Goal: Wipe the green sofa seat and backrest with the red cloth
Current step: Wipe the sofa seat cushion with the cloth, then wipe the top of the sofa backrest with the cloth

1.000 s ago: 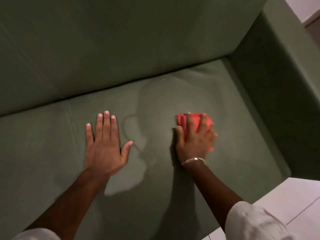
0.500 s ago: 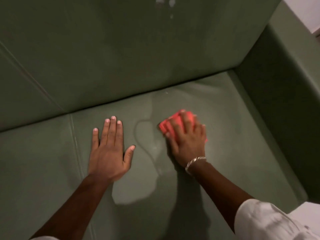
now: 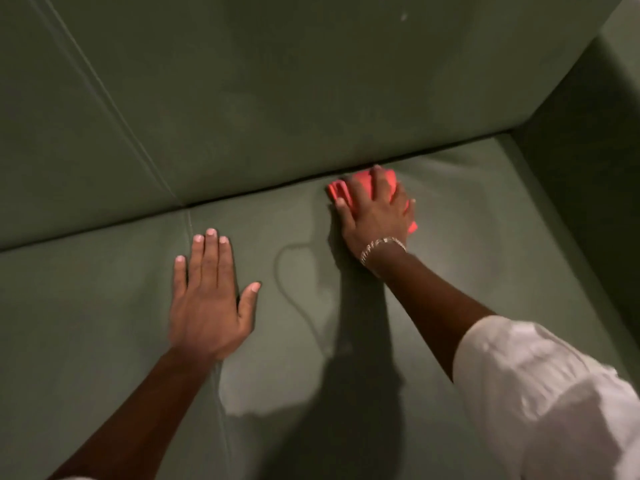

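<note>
Red cloth under right fingers

Left hand flat on seat, lower centre; right hand atop cloth, centre-right, against backrest crease.

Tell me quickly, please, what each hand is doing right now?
Left hand: open, flat on the sofa seat, holding nothing.
Right hand: pressed down on the red cloth, at the seat's back crease.
</note>
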